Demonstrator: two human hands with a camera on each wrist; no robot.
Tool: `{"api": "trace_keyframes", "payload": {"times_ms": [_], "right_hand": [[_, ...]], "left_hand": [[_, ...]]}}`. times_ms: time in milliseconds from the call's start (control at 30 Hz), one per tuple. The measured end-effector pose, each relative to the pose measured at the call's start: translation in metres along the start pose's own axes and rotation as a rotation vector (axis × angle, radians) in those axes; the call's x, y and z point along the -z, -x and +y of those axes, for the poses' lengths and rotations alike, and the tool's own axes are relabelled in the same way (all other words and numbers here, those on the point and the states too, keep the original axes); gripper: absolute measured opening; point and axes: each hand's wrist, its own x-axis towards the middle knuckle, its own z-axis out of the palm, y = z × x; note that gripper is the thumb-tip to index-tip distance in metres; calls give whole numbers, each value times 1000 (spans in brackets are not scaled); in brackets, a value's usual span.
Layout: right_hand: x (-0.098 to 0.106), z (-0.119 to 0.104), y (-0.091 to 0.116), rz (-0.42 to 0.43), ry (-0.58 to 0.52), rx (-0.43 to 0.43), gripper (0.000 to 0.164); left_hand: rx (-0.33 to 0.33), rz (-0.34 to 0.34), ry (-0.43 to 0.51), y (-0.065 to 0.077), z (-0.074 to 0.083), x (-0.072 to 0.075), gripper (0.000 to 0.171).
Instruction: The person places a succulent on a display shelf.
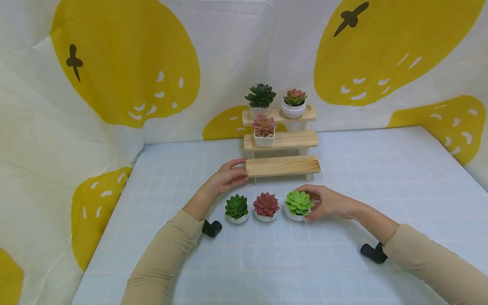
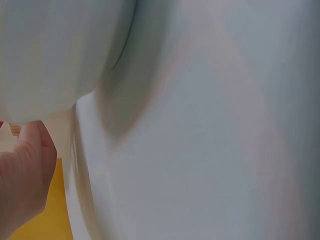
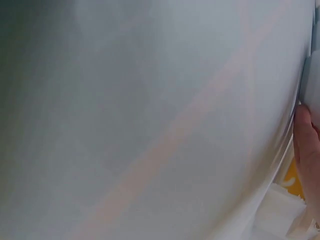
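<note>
My right hand grips a small white pot with a light green succulent, fingers behind it and thumb at its front right. My left hand holds the left end of the lowest step of a three-step wooden plant stand. In a row in front of the stand, a dark green succulent and a dark red succulent sit in white pots, left of the light green one. A white pot fills the upper left of the left wrist view, with the left hand partly showing below it.
On the stand's top step are a dark green succulent and an orange-green one. A pink succulent stands at the left of the middle step. Behind hangs a white cloth with yellow fruit prints. Black wrist-worn pieces show under both forearms.
</note>
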Motion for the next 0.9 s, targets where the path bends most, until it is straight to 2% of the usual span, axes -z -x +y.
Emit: {"api": "trace_keyframes", "payload": {"times_ms": [267,900], "right_hand": [[1,0,-1,7,-9,-11,71],[1,-2,2,41,6,-28,71]], "left_hand": [[-12,-8,-7,0,1,0,58],[8,3,-18,4,3,-2,57]]}}
